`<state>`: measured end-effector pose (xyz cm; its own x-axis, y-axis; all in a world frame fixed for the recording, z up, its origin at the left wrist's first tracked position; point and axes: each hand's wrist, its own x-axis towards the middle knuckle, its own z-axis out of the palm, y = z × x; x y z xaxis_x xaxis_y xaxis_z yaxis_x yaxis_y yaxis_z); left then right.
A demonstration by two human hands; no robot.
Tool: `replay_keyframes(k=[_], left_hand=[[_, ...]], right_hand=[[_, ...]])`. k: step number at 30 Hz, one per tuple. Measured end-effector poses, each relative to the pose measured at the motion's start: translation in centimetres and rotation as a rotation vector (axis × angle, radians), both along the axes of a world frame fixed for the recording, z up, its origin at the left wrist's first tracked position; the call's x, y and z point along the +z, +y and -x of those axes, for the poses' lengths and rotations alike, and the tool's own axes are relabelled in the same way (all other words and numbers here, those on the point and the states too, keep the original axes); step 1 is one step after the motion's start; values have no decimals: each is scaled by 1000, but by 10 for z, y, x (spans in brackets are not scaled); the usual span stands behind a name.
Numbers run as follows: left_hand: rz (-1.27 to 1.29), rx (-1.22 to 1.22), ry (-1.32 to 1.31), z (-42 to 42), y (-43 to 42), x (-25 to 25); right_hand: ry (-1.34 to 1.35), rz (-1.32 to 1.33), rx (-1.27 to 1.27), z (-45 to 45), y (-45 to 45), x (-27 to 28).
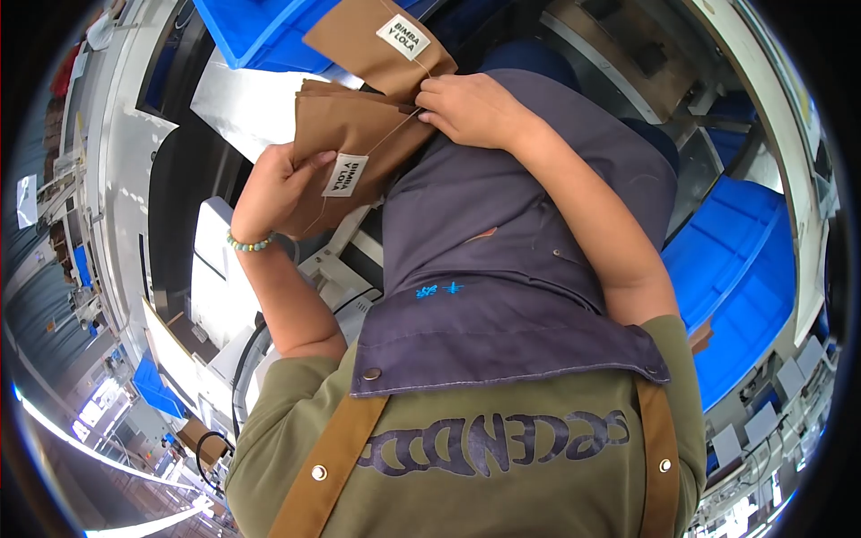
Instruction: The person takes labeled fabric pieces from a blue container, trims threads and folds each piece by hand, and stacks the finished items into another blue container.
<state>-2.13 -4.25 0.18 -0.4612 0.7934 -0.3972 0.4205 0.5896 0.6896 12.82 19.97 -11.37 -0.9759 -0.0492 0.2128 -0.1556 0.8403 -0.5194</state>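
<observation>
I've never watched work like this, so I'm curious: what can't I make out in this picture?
All in the head view:
Left hand, fingertips beyond the thumb: behind the brown fabric.
What the right hand closes on: covered by its own fingers.
Upper blue bin: cut off by the top edge.
Lower blue bin: partly behind the right sleeve.
Distant workshop: details too small.

Two white labels both say "BIMBA Y LOLA", one (404,37) on the upper piece of brown cloth (348,31), the other (344,175) on the lower brown piece (316,123). The green shirt (309,386) has big dark wavy letters, something like "CENDID" in the middle, can't swear to the ends, and the small blue characters on the apron (502,233) are too tiny for me to make out.
</observation>
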Motion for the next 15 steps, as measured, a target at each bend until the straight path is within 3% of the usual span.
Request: replay_keyframes(k=[4, 10, 15], left_hand=[[24, -33, 82, 3, 2, 1], [82, 178, 114, 13, -4, -15], [-257, 492, -155, 15, 7, -72]], right_hand=[[73, -100, -134, 5, -4, -10], [82, -11, -340, 1, -8, 13], [204, 529, -186, -9, -36, 33]])
